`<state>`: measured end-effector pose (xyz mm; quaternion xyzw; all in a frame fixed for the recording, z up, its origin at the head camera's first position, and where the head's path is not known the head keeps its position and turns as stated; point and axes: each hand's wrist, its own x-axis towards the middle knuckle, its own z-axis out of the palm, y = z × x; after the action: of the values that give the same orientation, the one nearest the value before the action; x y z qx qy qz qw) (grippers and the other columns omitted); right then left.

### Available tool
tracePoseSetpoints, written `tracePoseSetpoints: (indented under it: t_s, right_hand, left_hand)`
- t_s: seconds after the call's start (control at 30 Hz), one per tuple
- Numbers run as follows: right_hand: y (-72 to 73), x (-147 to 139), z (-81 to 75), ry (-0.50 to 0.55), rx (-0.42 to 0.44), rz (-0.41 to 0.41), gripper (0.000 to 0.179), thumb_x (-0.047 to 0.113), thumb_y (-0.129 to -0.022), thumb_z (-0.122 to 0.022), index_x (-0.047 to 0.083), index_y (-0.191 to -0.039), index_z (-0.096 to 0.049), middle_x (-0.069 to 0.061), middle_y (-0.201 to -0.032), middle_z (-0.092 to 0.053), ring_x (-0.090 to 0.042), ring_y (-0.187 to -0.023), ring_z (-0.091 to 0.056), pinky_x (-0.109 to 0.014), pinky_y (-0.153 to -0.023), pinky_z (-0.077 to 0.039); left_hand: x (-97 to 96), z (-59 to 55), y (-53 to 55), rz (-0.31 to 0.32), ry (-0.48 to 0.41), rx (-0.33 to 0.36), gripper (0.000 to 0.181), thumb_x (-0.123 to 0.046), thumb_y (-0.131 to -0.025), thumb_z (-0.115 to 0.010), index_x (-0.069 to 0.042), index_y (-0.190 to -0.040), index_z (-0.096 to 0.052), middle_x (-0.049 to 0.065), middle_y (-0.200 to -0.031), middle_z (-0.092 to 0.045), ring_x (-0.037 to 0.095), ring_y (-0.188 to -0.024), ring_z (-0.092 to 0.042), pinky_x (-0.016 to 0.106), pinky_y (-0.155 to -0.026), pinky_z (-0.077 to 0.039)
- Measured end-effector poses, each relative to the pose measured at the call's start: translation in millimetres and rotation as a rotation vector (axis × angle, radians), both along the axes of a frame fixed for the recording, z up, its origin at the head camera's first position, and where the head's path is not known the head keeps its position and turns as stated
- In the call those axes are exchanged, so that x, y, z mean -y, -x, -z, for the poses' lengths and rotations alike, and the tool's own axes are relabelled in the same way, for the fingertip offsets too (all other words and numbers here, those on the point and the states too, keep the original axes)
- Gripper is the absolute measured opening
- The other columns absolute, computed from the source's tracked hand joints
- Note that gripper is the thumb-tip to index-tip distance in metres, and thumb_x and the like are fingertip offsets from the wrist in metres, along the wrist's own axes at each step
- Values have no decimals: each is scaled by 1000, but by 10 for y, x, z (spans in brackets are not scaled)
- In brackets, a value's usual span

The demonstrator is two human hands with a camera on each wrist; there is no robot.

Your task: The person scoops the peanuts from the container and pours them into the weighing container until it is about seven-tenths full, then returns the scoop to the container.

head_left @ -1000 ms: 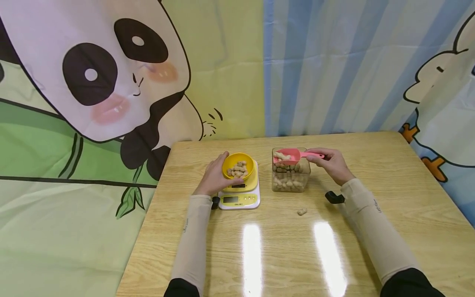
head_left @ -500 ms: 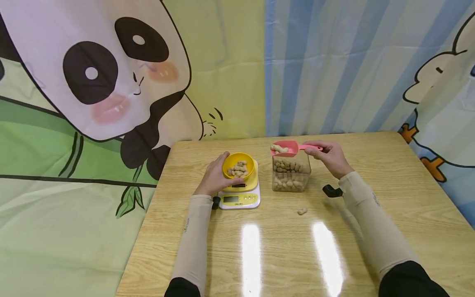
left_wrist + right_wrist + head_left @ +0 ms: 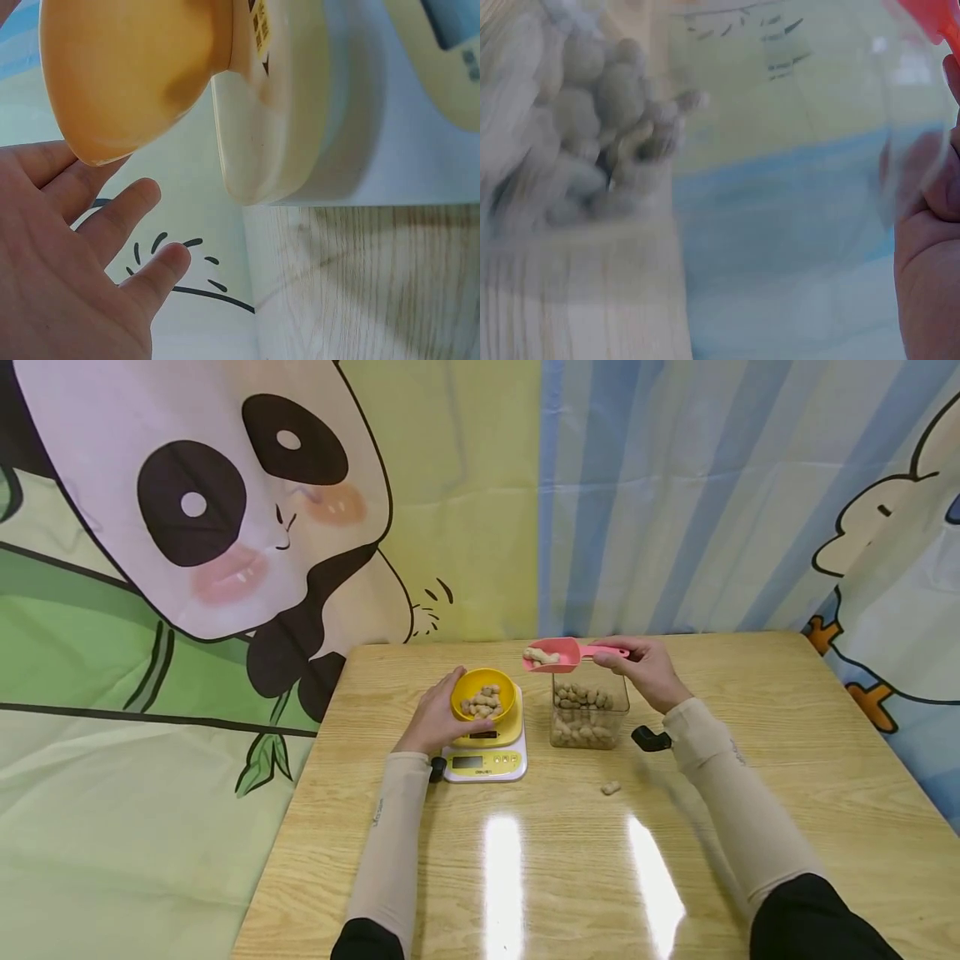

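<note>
My left hand holds the yellow bowl between thumb and fingers; in the left wrist view two fingers stick out free below the bowl. Several unshelled peanuts lie in the bowl, which stands on a yellow and white kitchen scale. With thumb and fingertips my right hand pinches the handle of a pink scoop. Peanuts sit in the scoop, raised over the back left rim of a clear box partly filled with peanuts. The right wrist view is blurred.
One loose peanut lies on the wooden table in front of the box. A printed curtain hangs right behind the table's back edge. A gap of bare tabletop separates the scale from the box.
My right hand has lifted the scoop with its peanuts up out of the box and moved it left, past the box's left side. The left hand and bowl have stayed in place.
</note>
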<state>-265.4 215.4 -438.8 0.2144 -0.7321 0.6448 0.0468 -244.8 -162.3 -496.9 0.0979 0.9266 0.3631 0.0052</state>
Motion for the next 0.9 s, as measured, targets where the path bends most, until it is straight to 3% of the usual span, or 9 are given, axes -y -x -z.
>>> tracePoseSetpoints:
  t_s: [0.23,0.37,0.53,0.77,0.9]
  right_hand:
    - [39,241,-133,-16,32,-13,26,17,-96,-73,6,-119,-76,-8,-93,-69,-14,-71,-54,-25,-74,-54]
    - [83,385,-151,-10,36,-45,26,16,-95,-74,4,-118,-76,-11,-82,-64,-14,-62,-44,-23,-61,-45]
    - [129,520,-118,-29,37,-64,25,18,-94,-75,5,-115,-77,-5,-70,-57,-16,-58,-33,-26,-52,-31]
    - [149,588,-48,-142,50,-52,29,30,-92,-78,13,-115,-78,-10,-75,-56,-16,-58,-32,-26,-52,-30]
    - [145,629,-41,-242,54,-52,33,35,-92,-77,15,-118,-77,-10,-82,-64,-17,-60,-38,-26,-51,-33]
  left_hand:
    - [21,1,-4,8,1,-14,123,-71,-66,-84,-25,-163,-23,-5,-165,-28,31,-149,-28,61,-117,-24]
    - [21,23,-6,6,7,-19,123,-72,-66,-83,-27,-163,-22,-6,-165,-29,31,-148,-29,60,-118,-24]
    - [13,30,-21,4,2,-17,121,-70,-67,-83,-25,-163,-24,-3,-165,-29,32,-148,-30,61,-117,-24]
    - [-7,12,-17,-1,6,-23,120,-69,-67,-84,-25,-162,-26,-2,-165,-30,34,-147,-31,64,-116,-25]
    - [1,-6,-20,-6,11,-22,121,-71,-67,-83,-25,-163,-25,-3,-164,-30,33,-148,-30,63,-117,-24]
